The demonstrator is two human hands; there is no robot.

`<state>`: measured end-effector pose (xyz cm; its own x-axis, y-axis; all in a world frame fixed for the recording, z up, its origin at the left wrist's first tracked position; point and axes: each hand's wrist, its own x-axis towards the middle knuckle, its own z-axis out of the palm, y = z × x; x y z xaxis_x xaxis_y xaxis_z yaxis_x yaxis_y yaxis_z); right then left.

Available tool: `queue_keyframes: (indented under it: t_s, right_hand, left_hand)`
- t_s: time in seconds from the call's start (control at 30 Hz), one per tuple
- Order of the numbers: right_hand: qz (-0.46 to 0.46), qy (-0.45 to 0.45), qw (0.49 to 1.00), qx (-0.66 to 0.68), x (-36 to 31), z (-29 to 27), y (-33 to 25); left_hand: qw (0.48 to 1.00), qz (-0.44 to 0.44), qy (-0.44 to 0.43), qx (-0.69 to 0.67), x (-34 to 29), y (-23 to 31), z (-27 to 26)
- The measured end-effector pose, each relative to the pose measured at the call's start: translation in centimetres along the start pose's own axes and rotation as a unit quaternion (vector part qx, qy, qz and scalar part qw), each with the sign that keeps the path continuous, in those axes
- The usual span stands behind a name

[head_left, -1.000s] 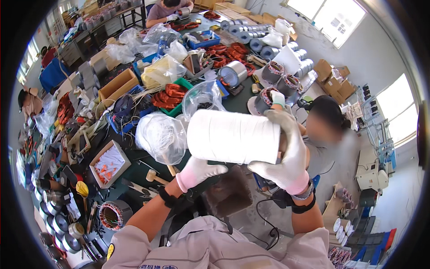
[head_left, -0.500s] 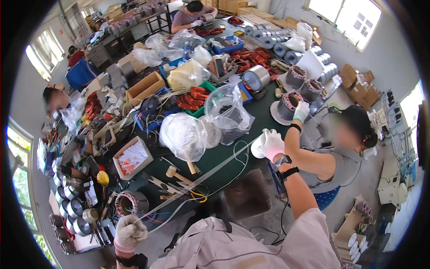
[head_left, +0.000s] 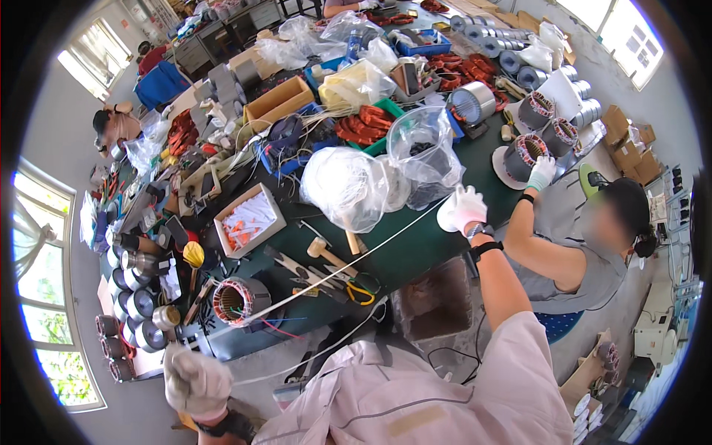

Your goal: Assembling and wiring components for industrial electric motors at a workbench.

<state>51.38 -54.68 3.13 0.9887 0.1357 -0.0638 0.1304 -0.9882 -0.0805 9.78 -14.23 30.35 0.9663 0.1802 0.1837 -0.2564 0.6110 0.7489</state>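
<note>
A narrow white tape runs taut and slanting across the table between my two gloved hands. My left hand, at the lower left, is closed in a fist on its end. My right hand, stretched out over the table's right part, is curled on a white roll, mostly hidden by the glove. A slack length of white tape hangs near my lap. Beneath the taut tape, close to my left hand, stands a motor stator with coloured wires coming out.
A mallet, pliers and scissors lie on the green table. Beyond are a box of white slips and clear plastic bags. At right, a co-worker's gloved hand touches another stator. A bin stands below the table edge.
My left hand has moved left and back toward me, and the tape has tightened. The view has shifted too. My right hand stays over the roll, with less of the roll showing.
</note>
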Motion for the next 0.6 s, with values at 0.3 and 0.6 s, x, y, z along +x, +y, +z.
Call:
queue_keyframes:
  t_s: [0.3, 0.6]
  right_hand:
    - [-0.236, 0.0, 0.852, 0.468, -19.0, -12.0, -14.0]
    - [-0.279, -0.261, 0.74, 0.553, -26.7, -6.9, -13.1]
  left_hand:
    - [0.989, -0.081, -0.088, -0.087, 8.8, -2.2, 2.0]
    - [0.973, -0.049, -0.177, -0.139, 22.5, -5.5, 8.1]
